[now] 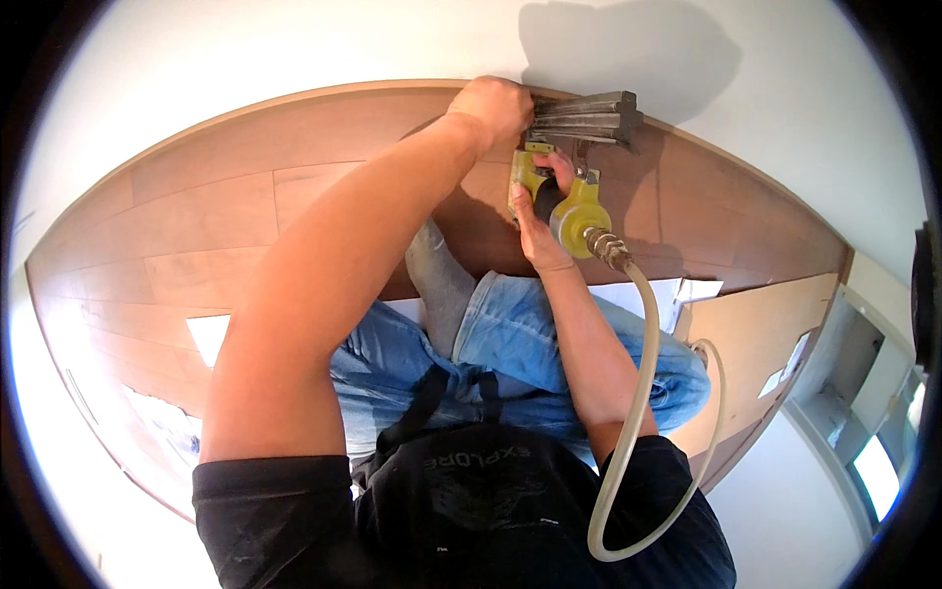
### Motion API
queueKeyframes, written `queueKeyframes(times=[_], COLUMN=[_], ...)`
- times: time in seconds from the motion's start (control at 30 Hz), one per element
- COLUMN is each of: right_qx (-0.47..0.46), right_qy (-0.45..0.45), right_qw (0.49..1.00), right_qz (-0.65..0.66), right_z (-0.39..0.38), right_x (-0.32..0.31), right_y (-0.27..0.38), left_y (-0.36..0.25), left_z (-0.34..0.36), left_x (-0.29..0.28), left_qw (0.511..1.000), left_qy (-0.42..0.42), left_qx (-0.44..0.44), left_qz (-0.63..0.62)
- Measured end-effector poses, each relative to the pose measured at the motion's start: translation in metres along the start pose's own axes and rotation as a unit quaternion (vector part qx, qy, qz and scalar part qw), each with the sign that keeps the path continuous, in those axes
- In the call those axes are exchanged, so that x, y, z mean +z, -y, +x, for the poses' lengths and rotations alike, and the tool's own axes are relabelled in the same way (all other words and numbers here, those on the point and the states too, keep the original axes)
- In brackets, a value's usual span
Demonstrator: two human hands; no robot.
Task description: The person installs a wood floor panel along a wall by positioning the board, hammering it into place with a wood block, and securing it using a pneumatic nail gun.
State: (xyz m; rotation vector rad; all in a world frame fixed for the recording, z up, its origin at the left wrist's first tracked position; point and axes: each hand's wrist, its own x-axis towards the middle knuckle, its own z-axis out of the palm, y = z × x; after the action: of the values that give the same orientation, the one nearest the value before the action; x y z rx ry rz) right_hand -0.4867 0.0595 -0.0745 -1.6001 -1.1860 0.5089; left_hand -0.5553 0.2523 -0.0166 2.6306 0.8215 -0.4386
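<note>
Yellow-green air nailer [581,218], head view: held at the floor's [221,218] edge, by the wall [294,49]; R hand [535,231] wrapped round its grip, prob. to steady it. L hand [494,106] curled at the trim strip [363,88], just beside the tool, likely pressing the strip in place; fingertips hidden, can't tell if gripping. Hose [643,393] loops past R sleeve [677,491], seemingly for slack. Faint lettering on black shirt [422,520]; no legible brand on tool.
</note>
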Motion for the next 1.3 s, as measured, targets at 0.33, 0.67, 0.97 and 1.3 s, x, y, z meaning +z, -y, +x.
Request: queueKeyframes(times=[0.33,0.67,0.97,1.3], right_qx=[0.0,0.011,0.081,0.046], right_qy=[-0.007,-0.007,0.035,0.224], right_qw=[1.0,0.999,0.99,0.967], right_qz=[0.006,0.036,-0.11,0.111], right_z=[0.004,-0.003,-0.027,-0.027], right_x=[-0.001,0.013,-0.031,0.144], right_y=[-0.008,0.002,0.06,0.169], left_y=[0.001,0.002,0.078,0.348], left_z=[0.004,0.006,-0.071,-0.304], left_x=[0.011,0.02,0.01,0.101], left_qw=[0.999,0.995,0.971,0.802], left_qy=[-0.033,-0.078,-0.237,-0.409], left_qx=[-0.008,0.061,0.005,-0.341], left_qz=[-0.039,0.026,-0.01,-0.27])
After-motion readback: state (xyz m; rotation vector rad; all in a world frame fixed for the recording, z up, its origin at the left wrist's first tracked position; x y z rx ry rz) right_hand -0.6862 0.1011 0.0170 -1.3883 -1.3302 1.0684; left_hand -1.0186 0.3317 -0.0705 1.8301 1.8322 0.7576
